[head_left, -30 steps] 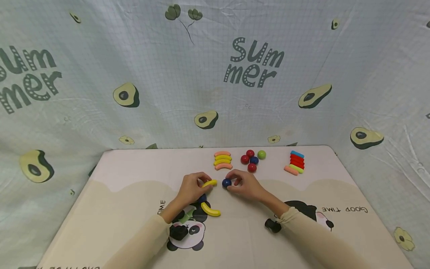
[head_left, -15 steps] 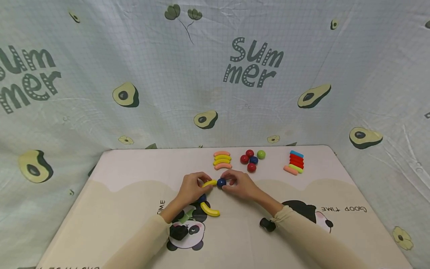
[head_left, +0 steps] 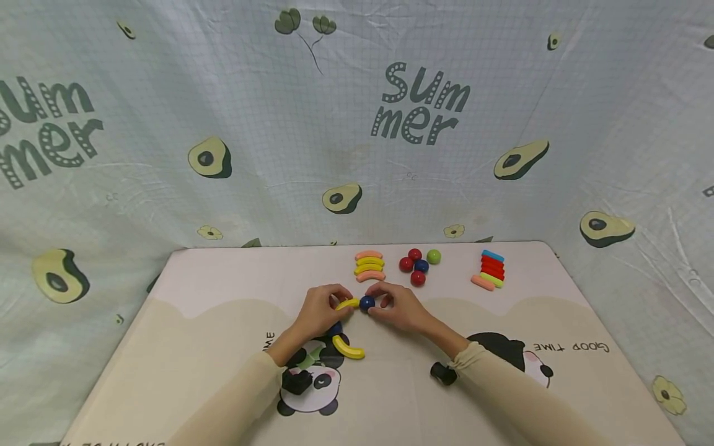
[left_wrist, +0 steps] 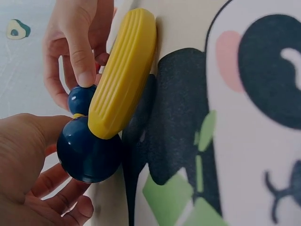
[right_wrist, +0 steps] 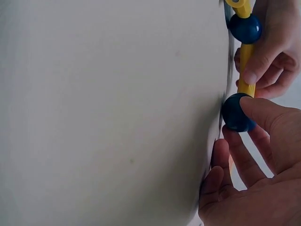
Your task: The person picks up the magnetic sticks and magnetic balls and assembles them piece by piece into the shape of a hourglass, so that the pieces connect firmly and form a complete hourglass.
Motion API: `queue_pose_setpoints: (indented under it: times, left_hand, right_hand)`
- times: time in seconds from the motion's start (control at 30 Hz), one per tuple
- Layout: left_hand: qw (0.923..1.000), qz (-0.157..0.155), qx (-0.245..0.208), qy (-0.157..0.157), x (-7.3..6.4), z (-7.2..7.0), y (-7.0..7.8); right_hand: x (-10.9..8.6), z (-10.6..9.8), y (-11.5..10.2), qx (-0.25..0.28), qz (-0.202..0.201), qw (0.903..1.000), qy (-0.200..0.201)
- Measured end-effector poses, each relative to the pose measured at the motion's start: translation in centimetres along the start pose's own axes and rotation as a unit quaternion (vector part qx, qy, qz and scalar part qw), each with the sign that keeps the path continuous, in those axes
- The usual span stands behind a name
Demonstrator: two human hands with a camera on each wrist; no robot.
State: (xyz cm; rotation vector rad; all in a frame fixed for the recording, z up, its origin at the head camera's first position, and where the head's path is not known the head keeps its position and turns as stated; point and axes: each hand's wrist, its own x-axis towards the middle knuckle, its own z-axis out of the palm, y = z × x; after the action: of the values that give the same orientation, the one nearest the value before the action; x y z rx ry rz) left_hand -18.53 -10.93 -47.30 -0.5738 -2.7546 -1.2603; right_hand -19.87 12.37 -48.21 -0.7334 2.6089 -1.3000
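In the head view my left hand (head_left: 318, 311) pinches a curved yellow stick (head_left: 348, 303) between thumb and fingers. My right hand (head_left: 403, 308) holds a dark blue ball (head_left: 367, 303) against the stick's right end; thumb and fingers are round the ball in the right wrist view. A second blue ball (left_wrist: 89, 150) sits beside the left hand, at the held stick's other end. From that ball another curved yellow stick (left_wrist: 126, 70) reaches toward the near side, lying over the printed panda. The left fingers partly cover the second ball in the head view.
Behind the hands lie a row of pink and yellow curved sticks (head_left: 369, 266), a cluster of red and blue balls (head_left: 421, 266), a green ball (head_left: 434, 256), and short straight sticks (head_left: 493, 267) in red, blue, green and pink. A printed cloth hangs beyond the table (head_left: 212, 279).
My right hand has moved left, bringing its blue ball from a small gap up to the end of the yellow stick. The left hand has stayed in place.
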Motion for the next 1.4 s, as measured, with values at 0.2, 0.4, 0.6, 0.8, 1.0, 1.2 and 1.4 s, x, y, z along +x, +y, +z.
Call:
queue_pose_setpoints:
  times: [0.2,0.4,0.6,0.8,1.0,1.2,1.4]
  left_hand:
    - [0.9999,0.002,0.004,-0.016,0.2,0.0,-0.2]
    - [0.9997,-0.011,0.004,-0.021,0.2,0.1,-0.2]
    - [0.9998,-0.011,0.003,-0.016,0.1,0.1,-0.1]
    - [0.9999,-0.007,0.003,-0.012,-0.2,0.0,-0.2]
    - [0.9999,-0.008,0.008,-0.001,-0.6,-0.3,-0.6]
    - [0.9999,-0.016,0.003,0.002,-1.0,-0.7,-1.0]
    - [0.9998,-0.019,-0.003,0.006,-1.2,-1.0,-1.2]
  right_hand:
    - [0.1,0.2,-0.2,0.003,-0.007,1.0000,0.000]
    - [0.1,0.4,-0.3,0.005,-0.008,1.0000,0.001]
    - [0.2,0.4,-0.2,0.001,-0.008,0.9999,-0.006]
    - [0.2,-0.1,-0.2,-0.001,-0.008,0.9999,0.011]
    - [0.4,-0.3,-0.1,-0.045,0.011,0.9955,0.083]
    - [1.2,-0.2,0.4,-0.076,0.050,0.9888,0.118]
    - [2.3,-0.3,0.4,-0.094,0.065,0.9868,0.115]
